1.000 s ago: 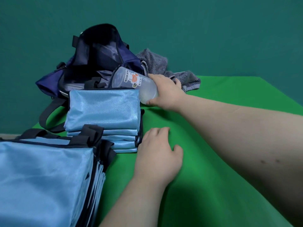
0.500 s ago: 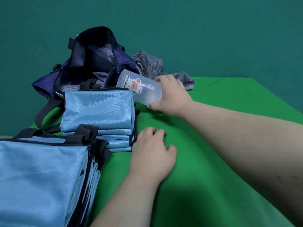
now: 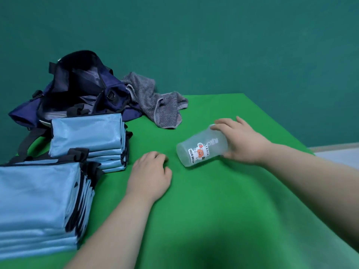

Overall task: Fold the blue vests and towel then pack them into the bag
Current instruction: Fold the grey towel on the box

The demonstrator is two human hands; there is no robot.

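Observation:
Two stacks of folded blue vests lie on the left of the green table: a far stack (image 3: 87, 140) and a near stack (image 3: 37, 202). Behind them the navy bag (image 3: 77, 94) sits open. A crumpled grey striped towel (image 3: 155, 103) lies to the right of the bag. My right hand (image 3: 240, 140) grips a clear plastic cup (image 3: 200, 150) with a printed label, tilted on its side just above the table. My left hand (image 3: 149, 175) rests palm down on the cloth, right of the vest stacks, fingers loosely curled, holding nothing.
The green table (image 3: 213, 220) ends at its right edge against a teal wall (image 3: 233, 45). A pale floor strip (image 3: 338, 152) shows beyond the right edge.
My right hand has carried the cup from beside the bag to the right and nearer, out over the middle of the table. My left hand has stayed put.

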